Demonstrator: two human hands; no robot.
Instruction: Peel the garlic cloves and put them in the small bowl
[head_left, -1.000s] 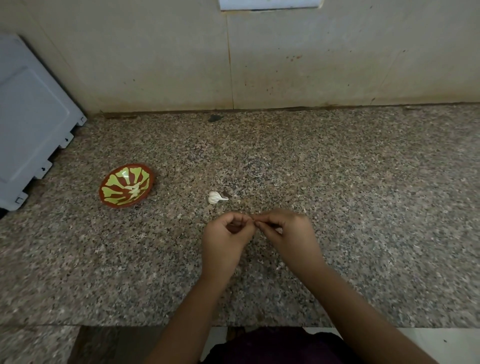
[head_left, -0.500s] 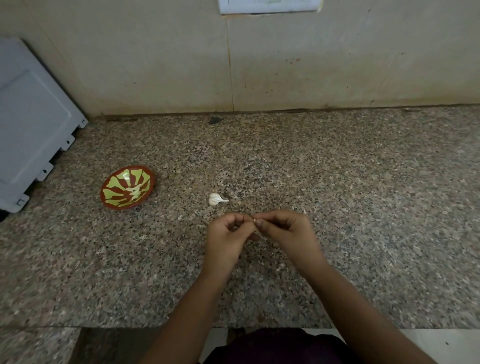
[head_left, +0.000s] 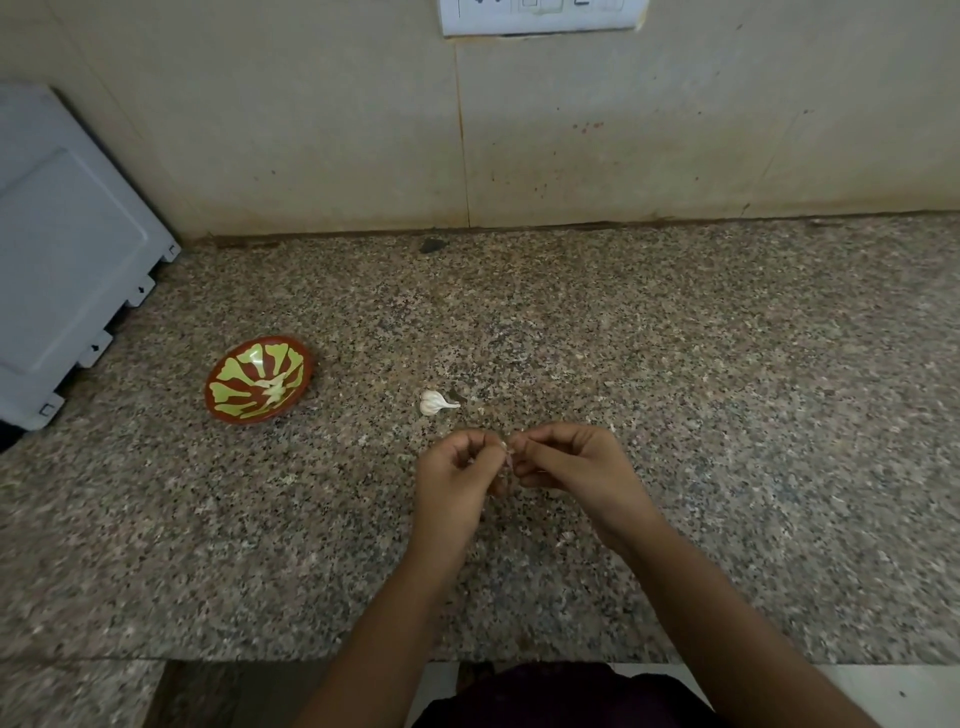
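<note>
My left hand (head_left: 457, 475) and my right hand (head_left: 569, 465) meet fingertip to fingertip over the granite counter. Between them they pinch a small garlic clove (head_left: 506, 448), mostly hidden by the fingers. A thin strip of skin hangs down from it. An unpeeled white garlic clove (head_left: 434, 402) lies on the counter just beyond my hands. The small red and green bowl (head_left: 223, 410) stands to the left, with pale peeled garlic (head_left: 272, 388) in its middle.
A grey appliance panel (head_left: 62, 260) leans at the far left. The tiled wall (head_left: 571, 130) rises behind the counter, with a white switch plate (head_left: 540, 15) at the top. A dark fleck (head_left: 430, 245) lies near the wall. The counter's front edge (head_left: 727, 662) runs below my forearms.
Both hands have stayed together on the clove with small finger shifts. A strip of skin now hangs between the fingertips. The view has tilted slightly upward.
</note>
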